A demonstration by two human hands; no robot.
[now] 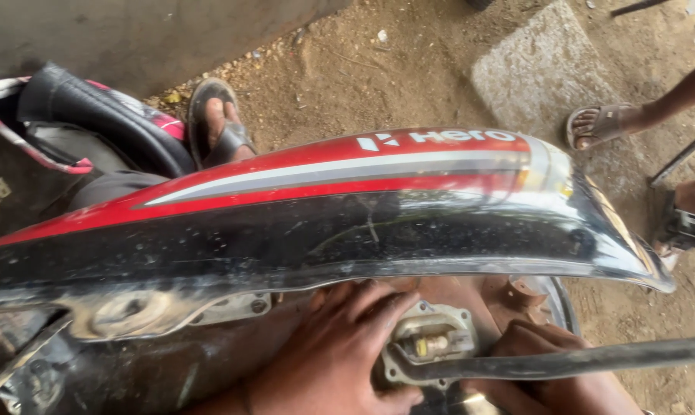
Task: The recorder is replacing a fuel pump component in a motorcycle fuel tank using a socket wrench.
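A red and black motorcycle fuel tank (324, 207) with a silver stripe fills the middle of the view, lying on its side. Below its edge sits a pale metal plate fitting (428, 342) with a small yellowish part in its centre, on the tank's rusty underside. My left hand (336, 350) rests flat beside that fitting, fingers spread against the tank. My right hand (551, 376) is just right of the fitting, fingers curled. A black bar (578, 360) crosses over it and hides what it grips.
A black seat with red trim (94, 107) lies at the upper left. A sandalled foot (218, 127) stands behind the tank. Another person's sandalled foot (605, 123) rests on a concrete slab (532, 69) at the upper right. Dirt ground surrounds everything.
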